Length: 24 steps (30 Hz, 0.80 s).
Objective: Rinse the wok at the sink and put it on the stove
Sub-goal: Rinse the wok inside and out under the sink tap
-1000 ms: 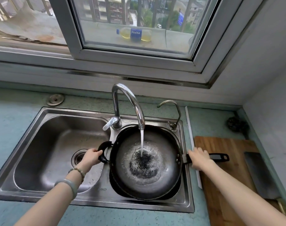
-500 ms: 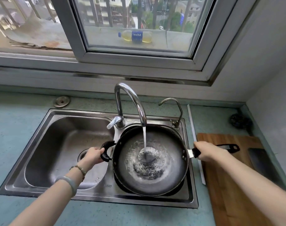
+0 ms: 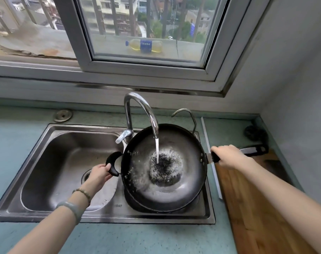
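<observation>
one wok (image 3: 183,186) under one tap (image 3: 147,110): left hand (image 3: 98,175) fingers (image 3: 107,167) grip loop handle (image 3: 111,157), right hand (image 3: 228,156) long handle (image 3: 253,150).

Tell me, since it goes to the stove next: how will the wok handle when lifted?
Likely heavy: the wok is wide metal, held by left hand and right hand. Pooled water may slosh and shift its balance. Its curved bowl could rock.
</observation>
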Each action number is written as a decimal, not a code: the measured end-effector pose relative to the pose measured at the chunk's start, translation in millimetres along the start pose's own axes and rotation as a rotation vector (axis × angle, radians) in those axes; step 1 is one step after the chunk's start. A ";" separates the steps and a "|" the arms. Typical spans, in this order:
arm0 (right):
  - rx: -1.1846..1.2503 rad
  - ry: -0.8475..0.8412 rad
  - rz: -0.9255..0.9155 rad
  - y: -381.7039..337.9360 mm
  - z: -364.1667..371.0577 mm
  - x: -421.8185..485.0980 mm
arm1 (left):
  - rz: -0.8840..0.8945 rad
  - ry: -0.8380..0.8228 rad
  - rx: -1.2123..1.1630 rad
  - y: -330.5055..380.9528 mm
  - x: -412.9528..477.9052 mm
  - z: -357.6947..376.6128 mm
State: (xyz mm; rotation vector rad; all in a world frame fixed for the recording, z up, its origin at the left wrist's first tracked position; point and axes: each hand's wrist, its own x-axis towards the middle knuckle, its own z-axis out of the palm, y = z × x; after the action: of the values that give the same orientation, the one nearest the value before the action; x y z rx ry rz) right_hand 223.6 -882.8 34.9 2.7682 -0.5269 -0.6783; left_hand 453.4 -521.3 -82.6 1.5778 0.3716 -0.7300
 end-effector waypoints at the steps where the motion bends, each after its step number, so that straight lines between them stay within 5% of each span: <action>1: 0.020 0.003 0.011 -0.3 12.0 -1.3 | 0.031 0.008 -0.001 6.6 -4.9 0.3; 13: 0.568 -0.296 0.061 -18.7 69.5 -0.2 | 0.125 -0.068 0.122 53.5 -29.3 -18.9; 24: 0.261 -0.120 -0.017 4.0 -9.3 2.5 | -0.118 -0.012 0.034 6.6 -12.6 -16.8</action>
State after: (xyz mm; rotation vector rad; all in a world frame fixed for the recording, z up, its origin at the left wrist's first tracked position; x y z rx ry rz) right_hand 229.1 -886.1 43.2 2.9889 -0.6609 -0.8386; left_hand 452.0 -503.7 -69.4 1.5927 0.4486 -0.8404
